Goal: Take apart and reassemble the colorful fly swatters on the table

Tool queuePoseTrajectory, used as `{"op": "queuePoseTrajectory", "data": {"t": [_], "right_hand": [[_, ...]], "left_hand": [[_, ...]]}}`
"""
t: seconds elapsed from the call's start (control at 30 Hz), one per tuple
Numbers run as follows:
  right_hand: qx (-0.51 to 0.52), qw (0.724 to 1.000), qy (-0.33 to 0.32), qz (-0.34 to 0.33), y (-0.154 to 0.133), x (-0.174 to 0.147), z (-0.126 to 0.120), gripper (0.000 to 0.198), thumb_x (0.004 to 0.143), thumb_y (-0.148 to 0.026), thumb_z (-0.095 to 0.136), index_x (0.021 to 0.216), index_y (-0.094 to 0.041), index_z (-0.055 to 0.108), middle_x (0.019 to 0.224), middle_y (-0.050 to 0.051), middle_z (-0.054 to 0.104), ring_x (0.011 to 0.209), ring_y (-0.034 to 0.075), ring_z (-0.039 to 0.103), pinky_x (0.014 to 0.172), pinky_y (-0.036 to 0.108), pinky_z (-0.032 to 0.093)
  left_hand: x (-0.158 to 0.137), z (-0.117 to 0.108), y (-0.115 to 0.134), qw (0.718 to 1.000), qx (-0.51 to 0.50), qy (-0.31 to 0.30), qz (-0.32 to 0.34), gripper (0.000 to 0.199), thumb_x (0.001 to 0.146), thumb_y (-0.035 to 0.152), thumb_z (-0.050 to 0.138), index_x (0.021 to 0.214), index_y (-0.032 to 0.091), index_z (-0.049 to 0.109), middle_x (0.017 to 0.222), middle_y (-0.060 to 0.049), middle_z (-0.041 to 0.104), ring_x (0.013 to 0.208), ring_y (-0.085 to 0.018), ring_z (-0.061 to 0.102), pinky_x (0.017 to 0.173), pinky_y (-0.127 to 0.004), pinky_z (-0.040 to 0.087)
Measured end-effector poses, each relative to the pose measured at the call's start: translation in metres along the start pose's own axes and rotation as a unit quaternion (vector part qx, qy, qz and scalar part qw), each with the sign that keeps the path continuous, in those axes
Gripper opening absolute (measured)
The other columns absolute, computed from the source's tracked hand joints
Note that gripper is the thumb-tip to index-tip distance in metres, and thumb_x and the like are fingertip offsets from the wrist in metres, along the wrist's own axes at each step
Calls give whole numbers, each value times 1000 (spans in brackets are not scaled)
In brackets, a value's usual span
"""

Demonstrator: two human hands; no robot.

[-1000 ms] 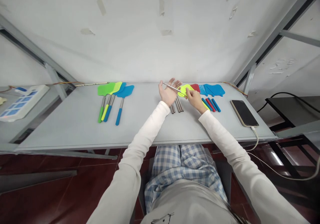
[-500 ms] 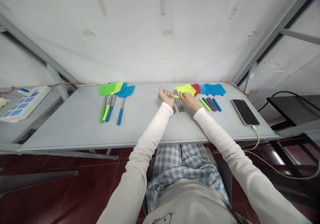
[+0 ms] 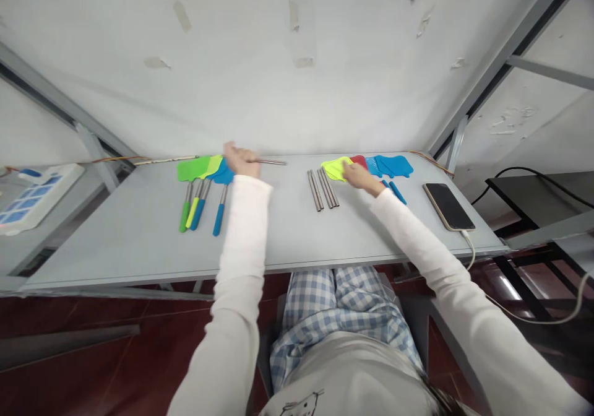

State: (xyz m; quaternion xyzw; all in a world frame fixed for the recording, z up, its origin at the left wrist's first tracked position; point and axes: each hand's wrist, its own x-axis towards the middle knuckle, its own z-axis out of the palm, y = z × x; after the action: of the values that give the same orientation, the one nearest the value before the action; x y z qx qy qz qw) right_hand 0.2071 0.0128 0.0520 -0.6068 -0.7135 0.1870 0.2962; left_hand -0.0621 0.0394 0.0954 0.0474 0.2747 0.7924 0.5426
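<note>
Where the flat grey table (image 3: 139, 242) stretches from the left, four fly swatters (image 3: 198, 213) lie with flat plastic heads, slim metal shafts and rounded coloured grips. Overlapping them in view, the blurred left hand (image 3: 244, 159) is curled tightly around a thin metal tube (image 3: 273, 162) pointing right. Mid-table lie bare steel tubes (image 3: 327, 188). The right hand (image 3: 359, 176) overlaps a yellow mesh plastic head (image 3: 335, 168), its grip unclear, and with its white sleeve (image 3: 417, 230) partly blocks red and blue heads (image 3: 393, 166) and blue cylindrical grips (image 3: 398, 192); farther right rests a black-screened phone (image 3: 448, 207)
</note>
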Motion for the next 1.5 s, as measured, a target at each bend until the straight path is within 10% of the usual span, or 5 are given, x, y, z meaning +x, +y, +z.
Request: {"op": "queuePoseTrajectory", "data": {"t": [0.2,0.4,0.8,1.07,1.5], "right_hand": [[92,993,24,76,40,-16,-49,54,97,-59,28,63,-20,45,52,-3,39,50,10,36,56,26,31],[-98,992,-46,66,39,-26,-18,38,92,-43,51,67,-16,58,72,4,62,75,17,55,77,30,35],[-326,941,69,59,42,-54,12,27,89,-20,46,109,-5,55,107,24,62,103,34,54,80,38,38],[-187,981,-26,-39,12,-42,40,30,95,-21,37,110,-10,60,101,17,68,97,27,59,85,35,39],[113,993,-33,31,11,-40,61,27,90,-17,38,110,-15,57,65,1,61,65,17,60,69,26,43]], "left_hand": [[11,-12,22,986,136,-53,-84,46,95,24,46,62,20,14,42,11,9,31,-2,9,30,-14,9],[-2,-25,-33,849,427,-186,-249,22,79,23,63,69,19,44,54,5,48,39,-5,37,36,-15,25],[-1,-67,-108,738,645,-197,10,51,73,4,52,123,15,49,141,-16,43,136,-23,39,113,-35,30],[-23,-82,-109,548,753,-336,142,40,79,10,51,119,14,57,120,-13,52,123,-26,48,113,-47,32],[-22,-85,-52,505,784,-306,189,37,86,8,43,119,14,59,124,-14,53,116,-22,55,104,-39,43]]}}
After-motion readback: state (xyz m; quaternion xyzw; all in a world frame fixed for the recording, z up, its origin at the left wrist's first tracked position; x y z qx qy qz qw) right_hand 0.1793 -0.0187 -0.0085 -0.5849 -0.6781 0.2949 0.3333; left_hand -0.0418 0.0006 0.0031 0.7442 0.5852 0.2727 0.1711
